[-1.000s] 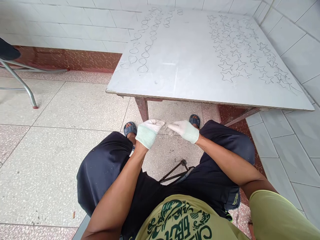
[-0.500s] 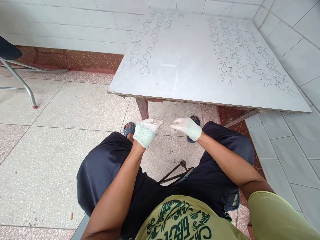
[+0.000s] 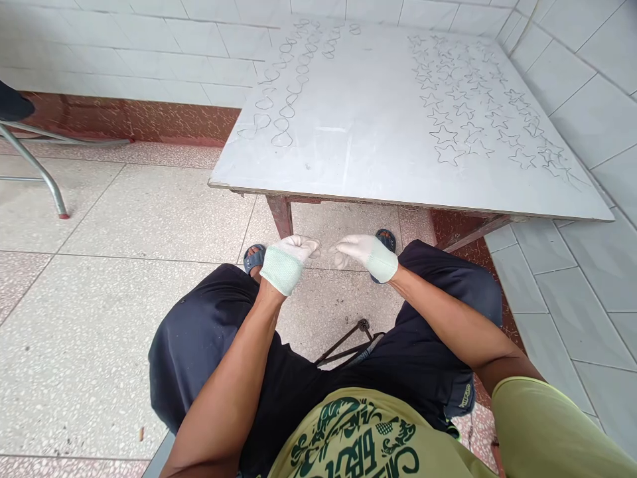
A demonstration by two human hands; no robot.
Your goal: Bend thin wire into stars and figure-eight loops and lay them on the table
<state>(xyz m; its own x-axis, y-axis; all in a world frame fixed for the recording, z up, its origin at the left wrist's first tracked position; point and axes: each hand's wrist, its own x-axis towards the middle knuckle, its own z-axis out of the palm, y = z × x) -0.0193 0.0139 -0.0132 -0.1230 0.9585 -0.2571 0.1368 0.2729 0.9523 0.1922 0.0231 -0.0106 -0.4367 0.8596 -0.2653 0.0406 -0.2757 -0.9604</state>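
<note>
Both my hands wear white gloves with pale green cuffs and hover over the floor between my knees, in front of the table edge. My left hand [image 3: 292, 255] is closed, thumb and fingertips pinched together. Facing it across a small gap, my right hand [image 3: 364, 253] is closed in a similar pinch. A thin wire [image 3: 325, 250] shows very faintly between the fingertips; its exact shape is too fine to make out. On the table lie several wire stars [image 3: 446, 154] at the right and several twisted wire loops [image 3: 283, 133] at the left.
The white-topped table [image 3: 378, 176] spans the space ahead, against tiled walls. A metal-legged chair [image 3: 50, 186] stands at the far left. Below my hands is a dark folding metal frame [image 3: 343, 340] near my seat. My sandalled feet rest under the table's front edge.
The view has shifted slightly, so everything sits a little further left. Both hands stay pinched and facing each other, with only a small change in the fingers.
</note>
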